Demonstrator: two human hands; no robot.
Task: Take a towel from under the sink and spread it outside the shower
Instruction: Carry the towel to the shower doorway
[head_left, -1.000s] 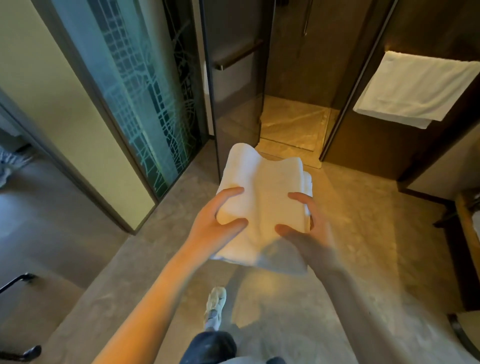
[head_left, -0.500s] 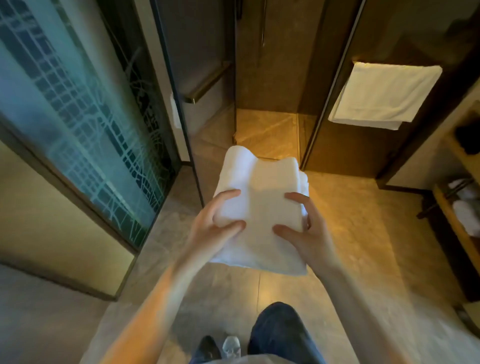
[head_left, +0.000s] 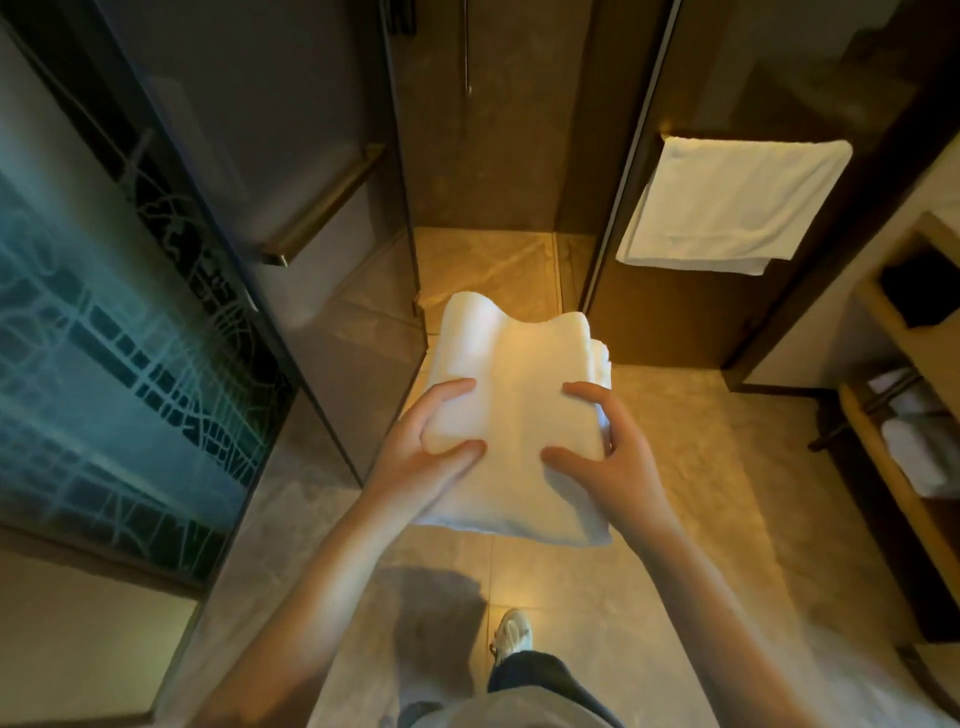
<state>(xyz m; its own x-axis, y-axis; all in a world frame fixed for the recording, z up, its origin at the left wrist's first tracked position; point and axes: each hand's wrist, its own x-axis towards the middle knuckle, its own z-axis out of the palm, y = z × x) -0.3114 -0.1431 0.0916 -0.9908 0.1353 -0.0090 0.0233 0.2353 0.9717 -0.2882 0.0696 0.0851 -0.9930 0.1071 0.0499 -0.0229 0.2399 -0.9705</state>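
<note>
White folded towel (head_left: 514, 415) held clear of the tiled floor (head_left: 675, 493), just before the open shower doorway (head_left: 488, 260). Left hand (head_left: 415, 462) clamped on its left edge, right hand (head_left: 618, 462) on its right edge; second towel (head_left: 727, 202) hangs on the right-hand wall

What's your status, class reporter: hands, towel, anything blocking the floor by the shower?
Left hand and right hand both gripping folded towel. Towel not yet spread. Floor outside shower looks bare.
</note>
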